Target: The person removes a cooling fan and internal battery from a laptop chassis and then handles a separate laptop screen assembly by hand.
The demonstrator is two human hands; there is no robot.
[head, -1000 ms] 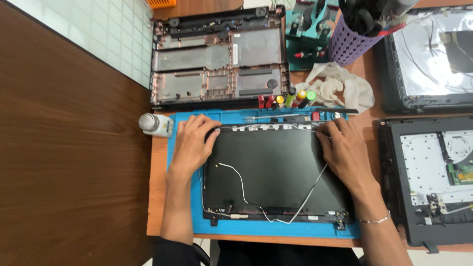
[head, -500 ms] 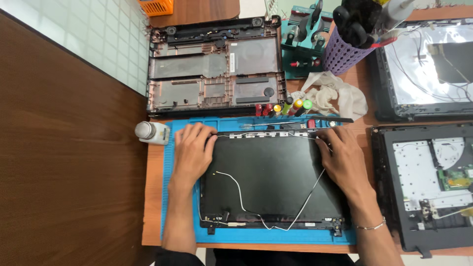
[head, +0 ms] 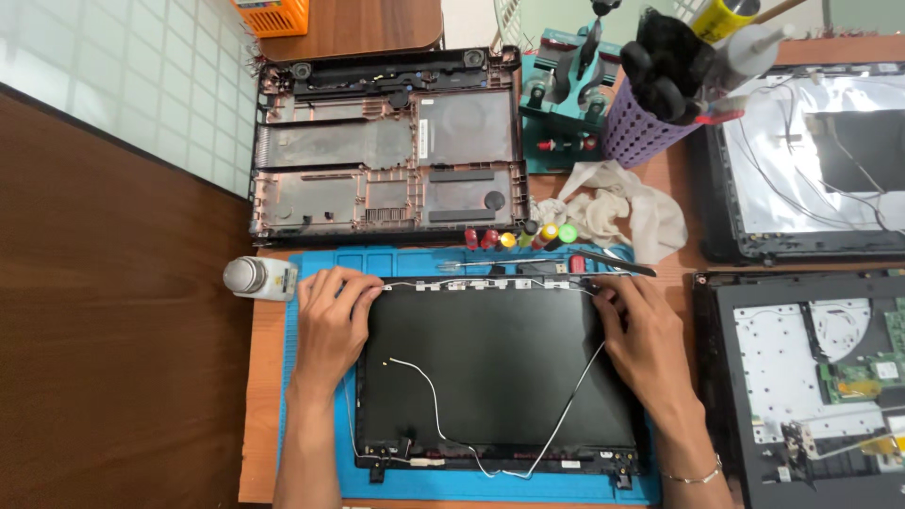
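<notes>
- left hand [head: 332,320] and right hand [head: 643,330], fingers flat and holding nothing, press the far corners of the black rectangular laptop lid panel [head: 500,377] on the blue mat [head: 320,481].
- thin white cables [head: 429,396] lie loose across it, not yet routed.

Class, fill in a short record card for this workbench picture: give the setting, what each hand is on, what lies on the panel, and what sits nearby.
Setting: wooden bench with a blue mat
Left hand: flat on the far left corner of the black laptop lid
Right hand: on the far right corner of the same lid
On the lid: a loose white cable and a grey cable
Beyond the mat: empty laptop base shell, white cloth
Left of the mat: small white bottle, lying down
</notes>
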